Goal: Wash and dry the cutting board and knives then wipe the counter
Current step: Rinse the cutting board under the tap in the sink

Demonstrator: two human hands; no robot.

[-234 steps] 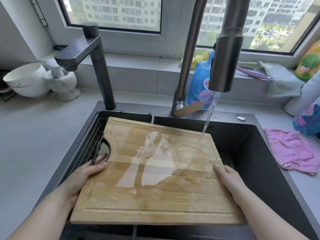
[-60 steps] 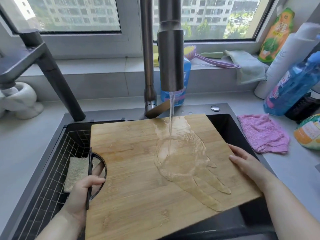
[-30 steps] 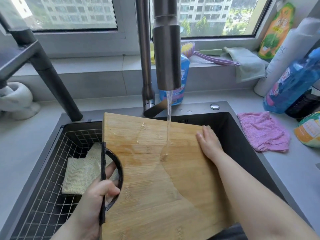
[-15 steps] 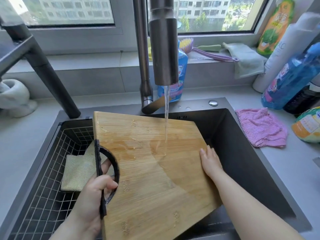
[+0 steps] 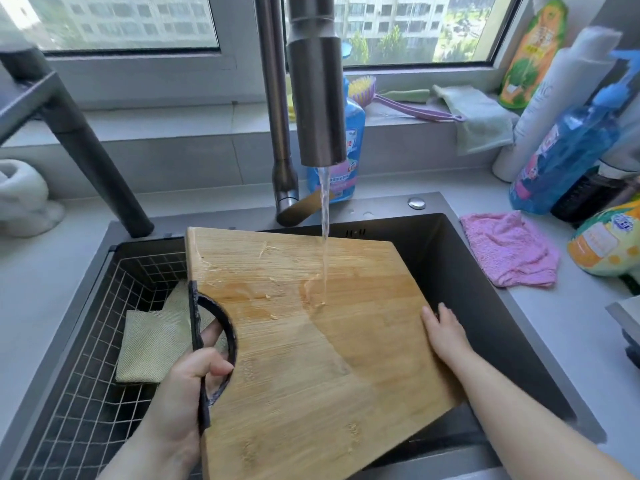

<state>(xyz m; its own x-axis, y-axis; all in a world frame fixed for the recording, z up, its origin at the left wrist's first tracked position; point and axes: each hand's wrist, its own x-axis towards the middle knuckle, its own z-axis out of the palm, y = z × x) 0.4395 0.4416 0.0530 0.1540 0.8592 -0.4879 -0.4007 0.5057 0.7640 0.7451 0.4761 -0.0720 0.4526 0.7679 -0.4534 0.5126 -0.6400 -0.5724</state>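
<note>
A folded beige mesh cloth [image 5: 156, 344] is seen in the wire basket [image 5: 86, 393] left of the rectangular bamboo cutting board [image 5: 311, 358]. The board is held tilted over the dark sink [image 5: 485, 289]. Its black handle [image 5: 199, 358] is grasped by the left hand [image 5: 183, 393], fingers wrapped through the cutout. A stream of water [image 5: 325, 237] from the steel tap [image 5: 317, 98] strikes the board's centre. The right edge is pressed by the flat, open right hand [image 5: 446, 334]. A pink cloth [image 5: 509, 251] lies on the grey tabletop [image 5: 571, 323] right of the board.
</note>
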